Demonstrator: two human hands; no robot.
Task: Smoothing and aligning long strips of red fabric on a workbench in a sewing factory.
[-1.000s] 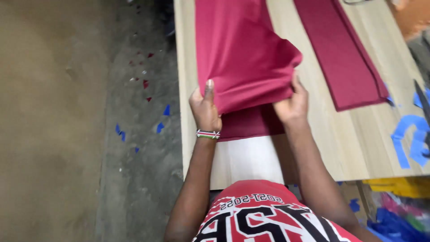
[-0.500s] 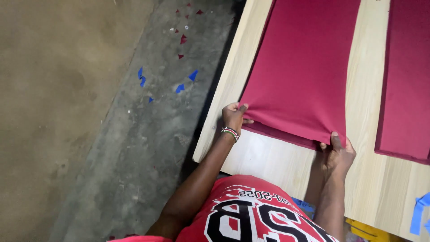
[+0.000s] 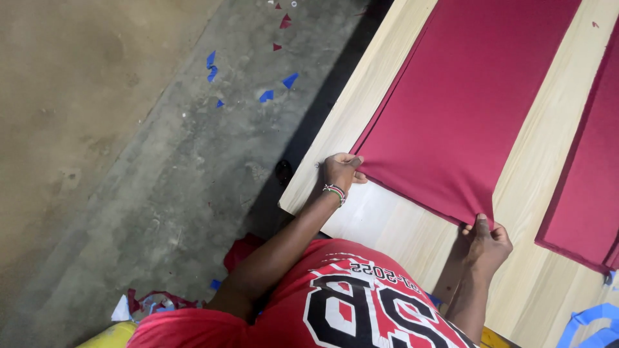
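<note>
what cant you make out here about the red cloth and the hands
Head view only:
- Red cloth: far end cut off by the top edge.
- Second red piece: cut off by the right edge.
- Left hand and right hand: fingertips hidden under the cloth corners.

A pale wooden tabletop (image 3: 541, 161) runs across the right of the view. A second maroon cloth (image 3: 590, 187) lies flat near its right edge. Blue tape (image 3: 590, 322) shows at the lower right corner. Left of the tabletop is a grey concrete floor (image 3: 129, 161), strewn with blue scraps (image 3: 267, 95) and a few red scraps (image 3: 284, 22). More offcuts (image 3: 155, 303) lie heaped on the floor at the bottom.
</note>
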